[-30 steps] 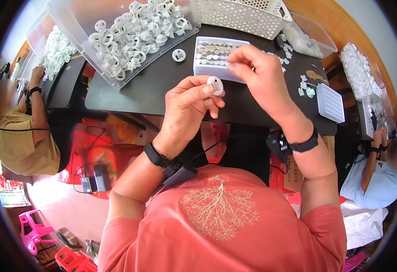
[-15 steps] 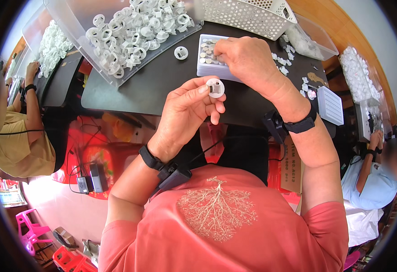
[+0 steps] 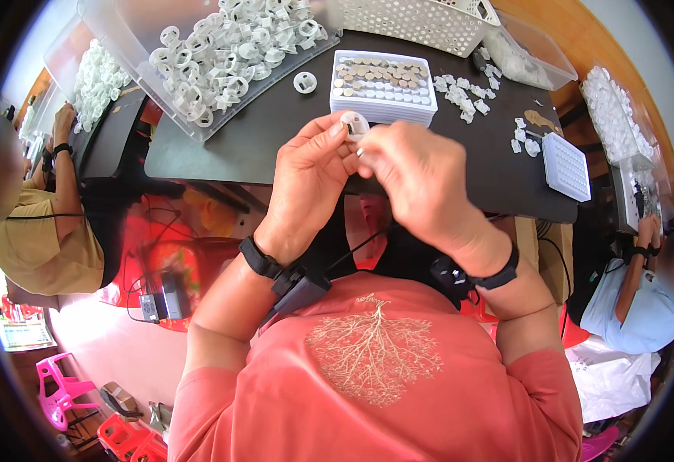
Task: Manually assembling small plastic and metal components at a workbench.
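Observation:
My left hand (image 3: 306, 177) pinches a white round plastic holder (image 3: 355, 123) upright between thumb and fingers, above the table's front edge. Close against it is my right hand (image 3: 423, 181), fingers closed on a button cell (image 3: 360, 152); only a small shiny edge of it shows by the fingertips. Just beyond both hands stands a stack of white trays (image 3: 383, 113), the top one holding rows of silver button cells (image 3: 379, 75). One loose round holder (image 3: 304, 82) lies on the dark table to the left of the stack.
A see-through bin (image 3: 217, 127) heaped with similar holders stands at the back left. Beyond the stack is a white perforated basket (image 3: 421, 31). Small white pieces (image 3: 464, 96) and another white tray (image 3: 566, 168) lie right. Co-workers sit at both sides.
My right hand has come back from the tray of cells toward me, down to the holder in my left hand. The rows of cells are uncovered now.

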Demonstrator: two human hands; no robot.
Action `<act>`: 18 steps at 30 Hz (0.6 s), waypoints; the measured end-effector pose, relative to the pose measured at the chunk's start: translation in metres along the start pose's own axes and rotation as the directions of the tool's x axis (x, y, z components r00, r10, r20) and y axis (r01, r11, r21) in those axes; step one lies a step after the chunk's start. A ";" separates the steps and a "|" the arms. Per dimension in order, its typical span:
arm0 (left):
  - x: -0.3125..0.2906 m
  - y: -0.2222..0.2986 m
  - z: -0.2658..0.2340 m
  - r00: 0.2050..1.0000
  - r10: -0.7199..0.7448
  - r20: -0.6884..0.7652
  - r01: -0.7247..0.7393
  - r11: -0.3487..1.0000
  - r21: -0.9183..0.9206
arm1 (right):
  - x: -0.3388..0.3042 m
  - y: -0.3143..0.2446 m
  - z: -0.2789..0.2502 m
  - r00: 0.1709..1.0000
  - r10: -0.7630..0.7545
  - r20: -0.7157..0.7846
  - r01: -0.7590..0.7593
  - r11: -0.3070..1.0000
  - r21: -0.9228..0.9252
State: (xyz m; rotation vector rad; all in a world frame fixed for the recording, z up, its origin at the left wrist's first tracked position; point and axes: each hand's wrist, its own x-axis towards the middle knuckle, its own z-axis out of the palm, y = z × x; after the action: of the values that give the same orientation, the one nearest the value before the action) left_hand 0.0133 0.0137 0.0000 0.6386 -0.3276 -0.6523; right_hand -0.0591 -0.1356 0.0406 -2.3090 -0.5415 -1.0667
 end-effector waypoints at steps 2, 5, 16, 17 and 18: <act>0.000 0.000 0.012 0.986 0.063 -0.153 -0.058 0.998 0.040 | -0.010 -0.009 0.012 0.990 -0.124 -0.062 0.118 0.989 -0.092; 0.002 0.001 0.018 0.987 0.030 -0.155 -0.024 0.999 0.036 | -0.018 -0.014 0.031 0.990 -0.128 -0.062 0.120 0.986 -0.115; -0.005 -0.001 0.023 0.988 -0.040 -0.149 0.040 0.999 -0.003 | -0.022 -0.018 0.012 0.722 0.504 0.475 -0.688 0.447 0.571; -0.005 -0.002 0.023 0.988 -0.034 -0.149 0.035 0.999 0.004 | -0.023 -0.018 0.012 0.719 0.507 0.475 -0.692 0.458 0.559; -0.005 -0.002 0.023 0.988 -0.034 -0.150 0.035 0.999 0.005 | -0.024 -0.019 0.012 0.717 0.508 0.477 -0.695 0.467 0.547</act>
State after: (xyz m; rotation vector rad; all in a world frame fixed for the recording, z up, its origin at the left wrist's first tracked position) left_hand -0.0025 0.0052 0.0159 0.6981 -0.1797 -0.6321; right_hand -0.0770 -0.1162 0.0210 -1.6847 -0.1077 -0.1323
